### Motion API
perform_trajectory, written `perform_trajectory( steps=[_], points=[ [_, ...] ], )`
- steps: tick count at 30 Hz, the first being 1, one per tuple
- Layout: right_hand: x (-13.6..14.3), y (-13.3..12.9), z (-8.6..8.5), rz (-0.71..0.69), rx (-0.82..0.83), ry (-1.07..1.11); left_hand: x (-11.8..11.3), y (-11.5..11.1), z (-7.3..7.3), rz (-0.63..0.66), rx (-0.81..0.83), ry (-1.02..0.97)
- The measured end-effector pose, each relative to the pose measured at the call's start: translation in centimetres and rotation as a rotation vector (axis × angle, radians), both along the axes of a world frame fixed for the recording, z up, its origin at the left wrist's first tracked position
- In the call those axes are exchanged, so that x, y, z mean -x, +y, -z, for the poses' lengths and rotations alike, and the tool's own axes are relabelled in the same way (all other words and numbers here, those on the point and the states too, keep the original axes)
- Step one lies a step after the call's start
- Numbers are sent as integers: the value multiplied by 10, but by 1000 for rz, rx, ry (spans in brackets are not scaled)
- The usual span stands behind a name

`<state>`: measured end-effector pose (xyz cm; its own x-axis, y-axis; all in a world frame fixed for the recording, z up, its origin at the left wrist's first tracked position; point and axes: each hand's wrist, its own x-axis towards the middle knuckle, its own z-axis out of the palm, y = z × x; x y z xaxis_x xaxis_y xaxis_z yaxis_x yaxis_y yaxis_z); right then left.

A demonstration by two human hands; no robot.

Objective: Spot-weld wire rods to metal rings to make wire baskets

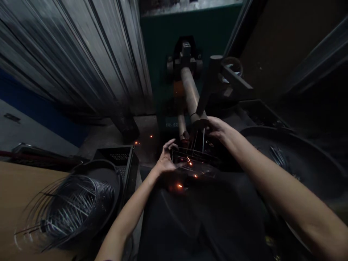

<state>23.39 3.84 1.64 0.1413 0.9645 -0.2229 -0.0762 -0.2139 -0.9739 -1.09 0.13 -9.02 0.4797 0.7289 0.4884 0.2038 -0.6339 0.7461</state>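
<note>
Thin wires (pixel 203 140), joined in a frame, are just below the end of a fat metal pipe (pixel 190 87), in front of the person's lap (pixel 201 217). The left hand (pixel 165 159) holds the frame's left side, its fingers and thumb curved around the edge. The right hand (pixel 217 127) is bent close to the pipe's end; I cannot tell if it holds a wire. Orange sparks (pixel 190 163) glow by the frame. Wire hoops (pixel 73 206) lean in a black tub (pixel 104 170).
</note>
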Motion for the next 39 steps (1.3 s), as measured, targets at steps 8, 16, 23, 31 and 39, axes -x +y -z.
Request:
perform_trajectory(
  steps=[8,16,23,31,39],
  points=[
    [72,-150,55,-43,-170,-541,-15,-61,-61,159,504,22],
    [0,-205,20,-113,-471,-869,-24,-102,-96,28,606,-79],
    [-36,-193,-41,-277,-469,-829,14,-84,-138,185,630,-53],
    [-21,-231,18,-261,8,-688,-4,-69,-77,249,815,166],
    [-14,-192,65,-252,-84,-963,-25,-60,-12,-33,-201,720]
  ],
)
